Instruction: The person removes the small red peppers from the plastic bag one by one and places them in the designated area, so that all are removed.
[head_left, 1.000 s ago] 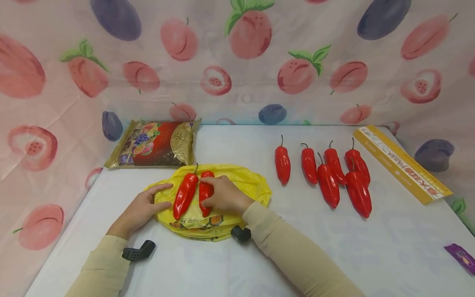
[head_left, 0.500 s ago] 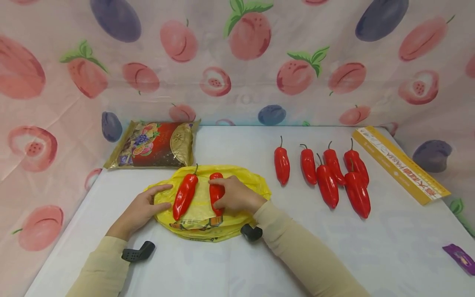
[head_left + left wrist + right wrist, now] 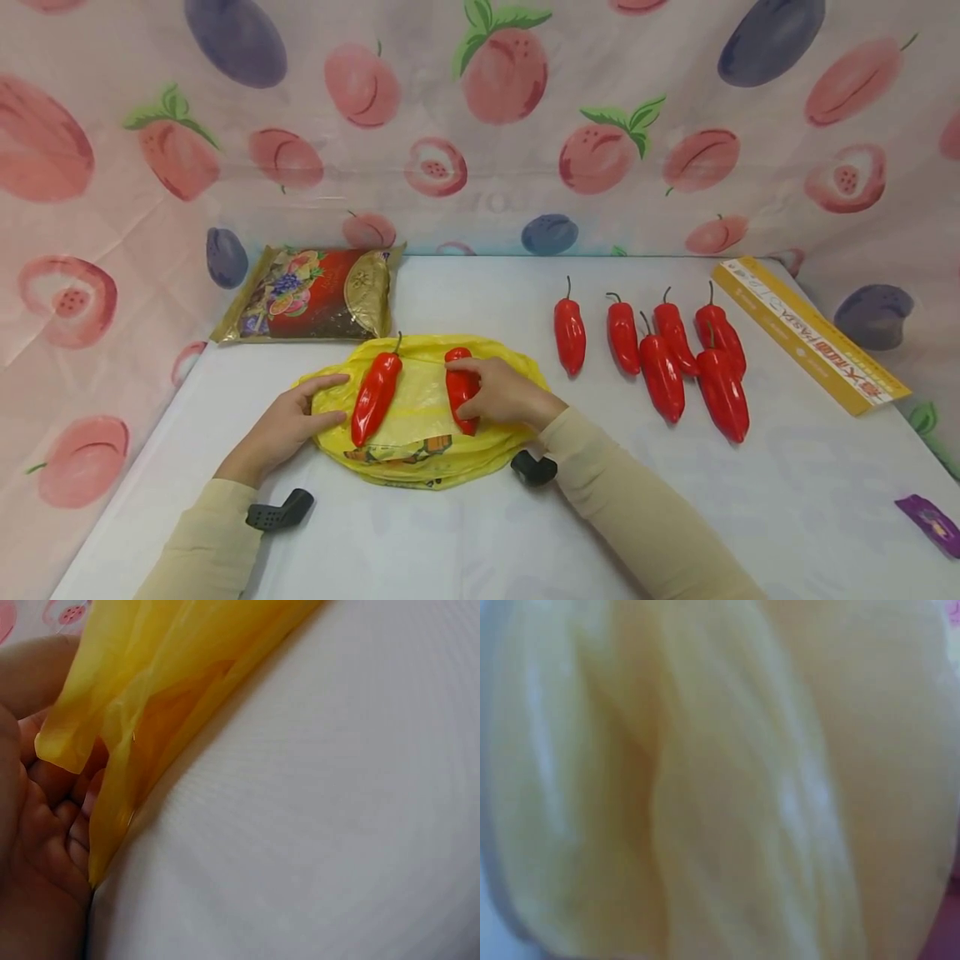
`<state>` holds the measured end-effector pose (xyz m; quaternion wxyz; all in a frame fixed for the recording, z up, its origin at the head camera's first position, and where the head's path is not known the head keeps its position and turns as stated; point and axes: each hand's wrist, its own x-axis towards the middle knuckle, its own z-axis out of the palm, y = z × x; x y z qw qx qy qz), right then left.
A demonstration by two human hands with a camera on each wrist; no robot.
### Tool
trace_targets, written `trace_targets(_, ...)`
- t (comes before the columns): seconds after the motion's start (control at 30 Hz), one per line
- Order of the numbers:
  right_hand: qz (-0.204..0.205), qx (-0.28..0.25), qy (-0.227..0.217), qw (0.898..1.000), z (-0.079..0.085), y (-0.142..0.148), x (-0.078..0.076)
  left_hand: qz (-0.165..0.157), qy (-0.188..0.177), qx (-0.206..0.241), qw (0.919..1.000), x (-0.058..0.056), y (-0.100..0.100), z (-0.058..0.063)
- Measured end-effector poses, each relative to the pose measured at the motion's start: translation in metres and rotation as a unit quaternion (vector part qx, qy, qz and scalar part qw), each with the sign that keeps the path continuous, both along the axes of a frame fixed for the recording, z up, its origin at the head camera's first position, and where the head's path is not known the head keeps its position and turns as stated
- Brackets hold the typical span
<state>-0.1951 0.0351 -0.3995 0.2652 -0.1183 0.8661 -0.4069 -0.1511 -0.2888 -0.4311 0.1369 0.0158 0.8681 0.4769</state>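
Observation:
My right hand [image 3: 504, 395] grips a red pepper [image 3: 459, 389] between thumb and fingers, over the right part of a crumpled yellow plastic bag [image 3: 408, 412]. The pepper stands nearly lengthwise away from me, partly covered by the fingers. Another red pepper [image 3: 377, 398] lies on the bag's left part, its green stem pointing away. At the bag's left edge rests my left hand [image 3: 281, 425], thumb and index finger spread apart on the plastic. The left wrist view shows yellow folds [image 3: 172, 682] hanging against the palm and fingers. Blurred yellow plastic [image 3: 727, 780] fills the right wrist view.
Several red peppers [image 3: 662, 379] lie on the white table [image 3: 517, 533] to the right. Beyond them a yellow pasta box [image 3: 810, 333] lies slanted. A gold and red packet [image 3: 307, 292] lies at the back left, and a purple wrapper [image 3: 930, 523] at the right edge.
My right hand has moved to the right with its pepper, widening the gap to the other pepper on the bag. The left hand has stayed in place.

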Motion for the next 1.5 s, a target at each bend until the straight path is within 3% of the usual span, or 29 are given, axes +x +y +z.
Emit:
trace_targets(0.4, 0.001, 0.008, 0.021, 1.000, -0.003, 0.008, 0.000, 0.000, -0.001, 0.004, 1.0000, 0.000, 0.000, 0.000)
trace_targets(0.63, -0.018, 0.009, 0.018, 1.000, -0.007, 0.012, 0.001, 0.000, 0.000, -0.003, 1.0000, 0.000, 0.000, 0.000)
trace_targets(0.9, -0.035, -0.034, 0.017, 0.999, -0.008, 0.016, 0.004, 0.000, -0.002, -0.004, 1.0000, 0.000, 0.001, 0.001)
trace_targets(1.13, -0.032, -0.065, 0.064, 0.995, 0.004, 0.019, 0.005, -0.002, 0.000, -0.009, 1.0000, 0.000, 0.001, 0.001)
trace_targets(1.5, -0.040, -0.067, 0.118, 0.990, 0.026, 0.035, 0.003, -0.003, 0.001, -0.006, 1.0000, 0.000, 0.002, 0.001)
